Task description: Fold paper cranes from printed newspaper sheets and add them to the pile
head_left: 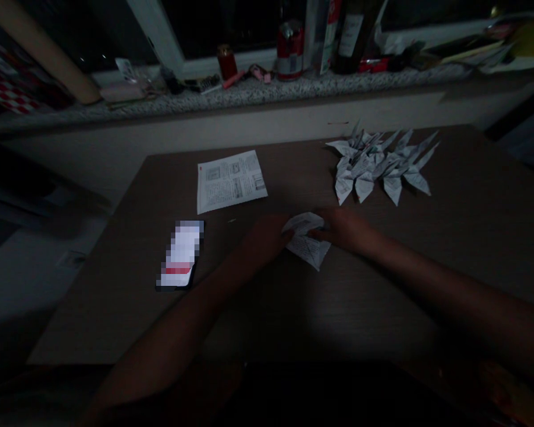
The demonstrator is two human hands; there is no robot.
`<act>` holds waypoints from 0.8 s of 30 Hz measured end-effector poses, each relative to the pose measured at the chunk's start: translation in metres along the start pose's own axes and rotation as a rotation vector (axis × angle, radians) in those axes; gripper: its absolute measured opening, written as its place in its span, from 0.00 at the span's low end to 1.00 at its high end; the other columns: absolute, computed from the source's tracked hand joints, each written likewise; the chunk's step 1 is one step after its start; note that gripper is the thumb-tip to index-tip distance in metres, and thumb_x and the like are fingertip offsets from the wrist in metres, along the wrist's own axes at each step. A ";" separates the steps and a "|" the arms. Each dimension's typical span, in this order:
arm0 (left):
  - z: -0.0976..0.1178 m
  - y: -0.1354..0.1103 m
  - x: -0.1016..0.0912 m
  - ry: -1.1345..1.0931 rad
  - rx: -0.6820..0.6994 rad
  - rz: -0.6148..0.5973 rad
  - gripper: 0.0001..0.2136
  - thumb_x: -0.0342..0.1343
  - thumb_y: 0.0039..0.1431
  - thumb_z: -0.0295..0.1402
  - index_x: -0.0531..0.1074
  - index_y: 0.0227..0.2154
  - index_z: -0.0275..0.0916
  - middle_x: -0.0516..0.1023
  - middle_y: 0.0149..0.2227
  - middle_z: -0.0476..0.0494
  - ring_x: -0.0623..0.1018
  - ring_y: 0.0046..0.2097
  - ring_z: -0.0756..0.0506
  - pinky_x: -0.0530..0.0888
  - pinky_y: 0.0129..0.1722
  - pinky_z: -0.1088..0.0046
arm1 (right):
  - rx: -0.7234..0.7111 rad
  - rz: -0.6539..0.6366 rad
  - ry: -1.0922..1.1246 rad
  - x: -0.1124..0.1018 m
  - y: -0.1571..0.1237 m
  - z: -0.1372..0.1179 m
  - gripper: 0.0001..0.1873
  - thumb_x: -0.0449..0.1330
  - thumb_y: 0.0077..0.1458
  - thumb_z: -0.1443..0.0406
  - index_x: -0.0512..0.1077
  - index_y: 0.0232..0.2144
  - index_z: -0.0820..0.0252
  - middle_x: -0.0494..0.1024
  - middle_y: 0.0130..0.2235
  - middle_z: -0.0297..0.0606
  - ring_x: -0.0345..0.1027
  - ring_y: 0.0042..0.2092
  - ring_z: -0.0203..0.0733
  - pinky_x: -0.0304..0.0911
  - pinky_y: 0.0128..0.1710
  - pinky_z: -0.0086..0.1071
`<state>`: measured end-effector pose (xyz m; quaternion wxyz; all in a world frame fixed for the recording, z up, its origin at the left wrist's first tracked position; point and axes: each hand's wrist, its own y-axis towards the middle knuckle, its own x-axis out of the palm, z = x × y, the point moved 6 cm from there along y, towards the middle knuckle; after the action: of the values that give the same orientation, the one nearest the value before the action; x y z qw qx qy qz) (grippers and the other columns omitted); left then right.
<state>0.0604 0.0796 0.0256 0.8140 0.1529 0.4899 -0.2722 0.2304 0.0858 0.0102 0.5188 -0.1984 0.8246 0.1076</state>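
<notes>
A partly folded sheet of printed paper [309, 246] lies over the middle of the table, one pointed corner toward me. My left hand [273, 231] grips its left edge, the thumb on top and the other fingers hidden. On the opposite edge, my right hand [338, 228] holds the paper with the thumb laid across it. Beyond my right hand stands a cluster of several folded paper cranes [378, 163] made of similar printed paper. A flat printed sheet [231, 182] rests farther back on the left.
A phone [180, 255] with a lit, blurred screen lies left of my left forearm on the brown table [267, 320]. Behind, a stone windowsill [249, 95] carries a red can [290, 50], a dark bottle [350, 35], a small red jar [226, 62] and clutter.
</notes>
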 end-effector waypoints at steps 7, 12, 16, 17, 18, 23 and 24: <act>-0.008 0.013 -0.011 -0.148 -0.008 -0.049 0.11 0.60 0.66 0.35 0.77 0.49 0.40 0.83 0.47 0.42 0.83 0.45 0.40 0.78 0.47 0.62 | 0.100 -0.166 -0.091 -0.009 0.025 0.002 0.28 0.70 0.56 0.59 0.74 0.58 0.56 0.83 0.52 0.47 0.79 0.51 0.58 0.73 0.46 0.42; -0.018 0.019 -0.018 -0.150 -0.064 0.073 0.11 0.60 0.67 0.39 0.75 0.46 0.38 0.82 0.45 0.42 0.81 0.43 0.42 0.76 0.44 0.65 | 0.096 -0.257 -0.207 -0.013 0.040 -0.007 0.30 0.72 0.53 0.56 0.74 0.57 0.57 0.82 0.54 0.49 0.77 0.54 0.62 0.72 0.46 0.43; -0.026 0.027 -0.021 -0.191 -0.087 0.174 0.15 0.61 0.65 0.37 0.73 0.52 0.39 0.80 0.45 0.44 0.80 0.43 0.43 0.75 0.43 0.67 | 0.135 -0.300 -0.298 -0.019 0.046 -0.017 0.34 0.74 0.49 0.54 0.75 0.57 0.57 0.82 0.53 0.51 0.76 0.54 0.66 0.72 0.46 0.45; -0.028 0.030 -0.021 -0.206 -0.084 0.187 0.16 0.61 0.66 0.37 0.72 0.54 0.40 0.80 0.46 0.44 0.80 0.43 0.44 0.75 0.43 0.67 | 0.144 -0.312 -0.325 -0.020 0.047 -0.020 0.35 0.73 0.49 0.54 0.74 0.58 0.57 0.82 0.54 0.50 0.76 0.55 0.65 0.72 0.46 0.45; -0.030 0.032 -0.021 -0.211 -0.081 0.192 0.16 0.61 0.65 0.36 0.72 0.54 0.41 0.80 0.45 0.45 0.80 0.43 0.44 0.74 0.43 0.68 | 0.153 -0.325 -0.352 -0.021 0.047 -0.022 0.37 0.73 0.50 0.54 0.73 0.60 0.56 0.81 0.55 0.50 0.76 0.55 0.65 0.72 0.47 0.45; -0.037 0.029 -0.022 -0.137 -0.066 0.126 0.11 0.62 0.63 0.33 0.74 0.48 0.40 0.80 0.41 0.45 0.79 0.41 0.44 0.71 0.38 0.69 | 0.180 -0.353 -0.429 -0.024 0.044 -0.027 0.36 0.70 0.54 0.52 0.71 0.63 0.53 0.81 0.56 0.48 0.76 0.54 0.63 0.71 0.44 0.42; -0.039 0.026 -0.023 -0.121 -0.089 0.100 0.11 0.62 0.63 0.34 0.74 0.47 0.39 0.80 0.41 0.45 0.79 0.40 0.43 0.71 0.37 0.69 | 0.185 -0.354 -0.436 -0.024 0.042 -0.027 0.35 0.69 0.54 0.52 0.72 0.62 0.53 0.82 0.54 0.48 0.77 0.53 0.63 0.71 0.43 0.42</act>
<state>0.0393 0.1275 0.0264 0.8605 0.1244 0.4433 -0.2179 0.1990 0.1188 0.0422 0.7102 -0.2631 0.6527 -0.0201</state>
